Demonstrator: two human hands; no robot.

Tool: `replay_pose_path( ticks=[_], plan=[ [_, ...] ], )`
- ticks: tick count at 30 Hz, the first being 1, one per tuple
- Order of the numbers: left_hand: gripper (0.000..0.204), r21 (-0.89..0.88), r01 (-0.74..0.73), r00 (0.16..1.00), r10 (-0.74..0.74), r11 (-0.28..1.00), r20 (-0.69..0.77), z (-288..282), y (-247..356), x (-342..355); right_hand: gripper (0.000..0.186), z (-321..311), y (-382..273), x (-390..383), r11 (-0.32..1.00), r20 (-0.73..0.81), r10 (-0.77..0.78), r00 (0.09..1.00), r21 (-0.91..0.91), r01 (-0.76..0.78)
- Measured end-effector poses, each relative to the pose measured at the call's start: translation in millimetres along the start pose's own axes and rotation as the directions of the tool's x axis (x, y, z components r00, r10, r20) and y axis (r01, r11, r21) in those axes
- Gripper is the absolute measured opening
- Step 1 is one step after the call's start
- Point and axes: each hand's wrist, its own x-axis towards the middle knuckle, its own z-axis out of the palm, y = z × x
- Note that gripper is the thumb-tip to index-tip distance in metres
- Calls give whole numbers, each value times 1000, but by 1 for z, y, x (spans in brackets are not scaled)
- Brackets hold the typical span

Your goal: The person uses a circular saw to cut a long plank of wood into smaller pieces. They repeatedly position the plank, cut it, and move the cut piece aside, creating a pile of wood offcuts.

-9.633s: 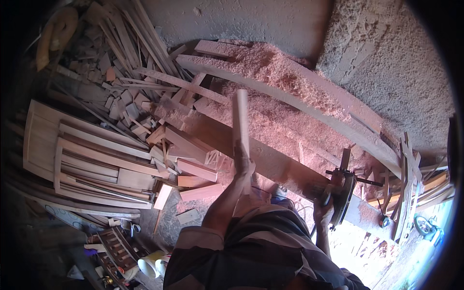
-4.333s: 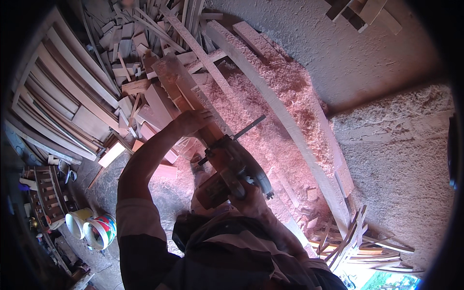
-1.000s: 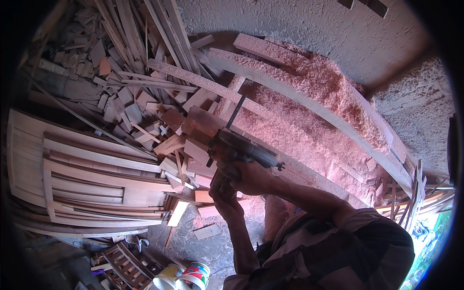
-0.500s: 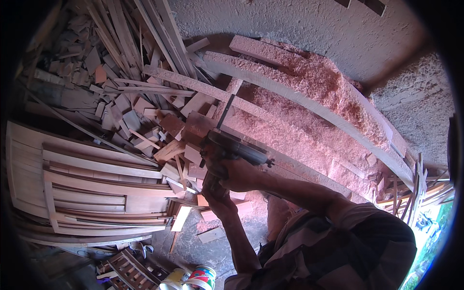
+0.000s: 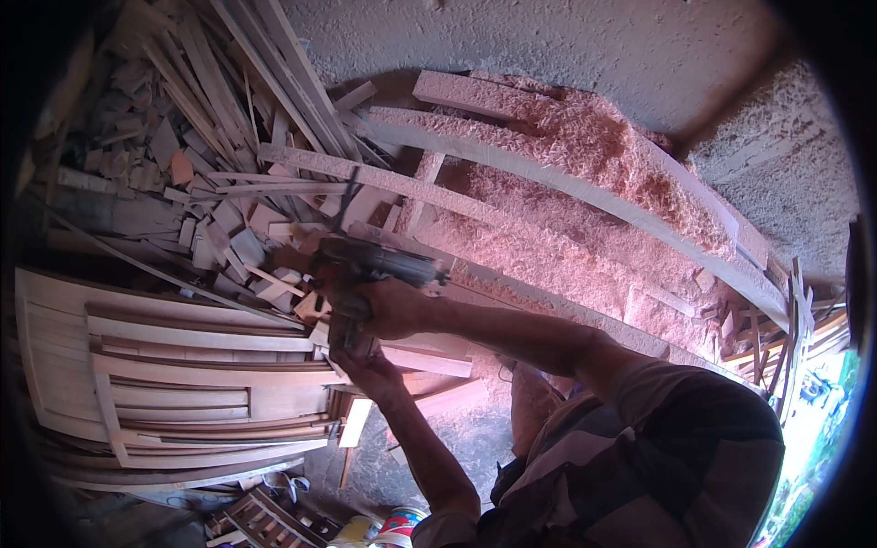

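Both my hands are wrapped around a dark hand-held power tool [image 5: 379, 262], which looks like an electric planer and is partly blurred. My right hand [image 5: 397, 306] is closed on its upper handle. Below it, my left hand [image 5: 370, 370] grips the tool's lower part, with some fingers hidden. A thin dark strip, perhaps the cord or a guide, sticks up from the tool's far side. The tool is by the left end of a long pale board [image 5: 539, 306] strewn with shavings. Whether it touches the board I cannot tell.
Pinkish wood shavings [image 5: 548, 233] are heaped among curved beams [image 5: 566, 187] along the wall. Offcuts [image 5: 242, 247] and long slats [image 5: 265, 73] pile up at the far left. Curved wooden frames [image 5: 183, 342] lie at the left. A colourful bucket [image 5: 400, 522] stands near the lower edge.
Both my hands have moved left and slightly away from me with the tool, toward the offcut pile. My grip on it stays the same. The whole view has shifted a little.
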Motion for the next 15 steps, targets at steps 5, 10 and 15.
replay_pose_path(
  ticks=[5, 10, 15],
  plan=[
    [65, -139, -50, 946, 91, 989, 312, 12, 26, -9, 46, -21, -8, -34, 971, -91, -219, 971, 78, 226],
    [69, 161, -51, 988, 27, 986, 150, 55, 7, -85, 48, -57, -18, -106, 917, -306, -386, 870, -24, 399],
    [75, 281, 155, 910, -247, 947, 334, 103, -41, -171, 48, -121, -9, -241, 994, -387, -109, 916, -69, 89]
  ],
)
